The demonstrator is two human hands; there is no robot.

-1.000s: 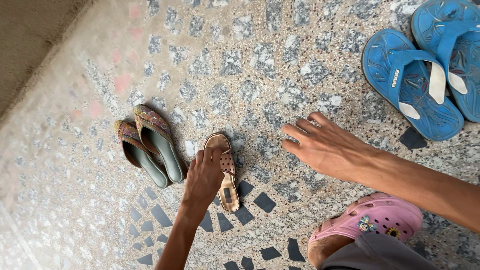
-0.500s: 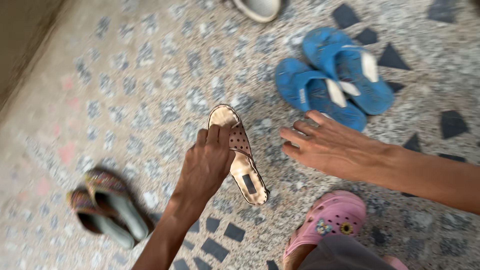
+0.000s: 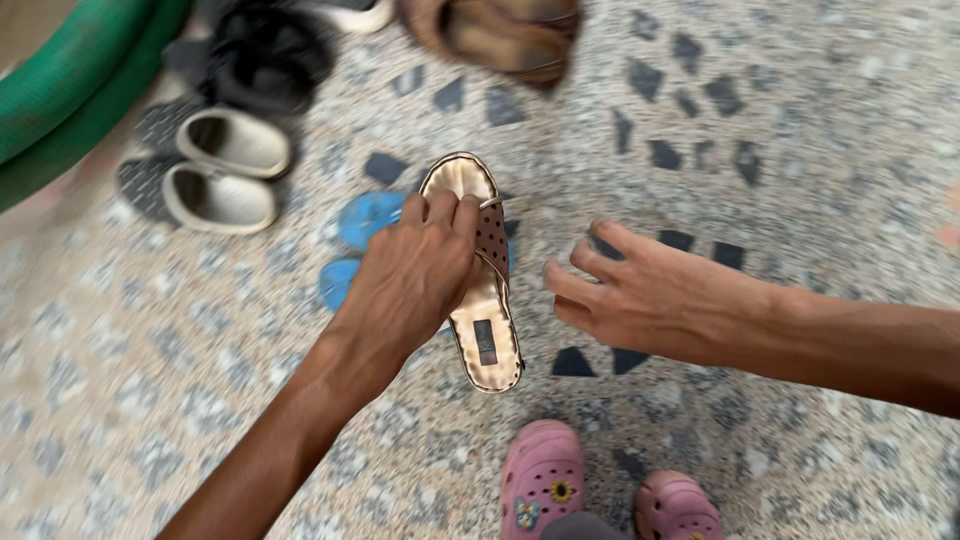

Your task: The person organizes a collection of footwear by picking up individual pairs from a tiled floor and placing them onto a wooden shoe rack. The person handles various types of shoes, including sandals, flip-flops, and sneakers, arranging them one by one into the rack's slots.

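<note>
Golden sandal (image 3: 478,290), one, left hand (image 3: 410,280).

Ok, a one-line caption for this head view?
Left hand grips a gold sandal above blue flip-flops; right hand open beside it.

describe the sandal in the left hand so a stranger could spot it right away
Start at the speckled stone floor, mid-frame above the pink clogs. The left hand grips a slim sandal. Unlike the blue slippers under it, it has a shiny gold insole and dotted brown strap.

Gold sandal (image 3: 478,270) lifted off the floor — now over blue flip-flops (image 3: 362,222), view swung to grey clogs (image 3: 225,170).
</note>
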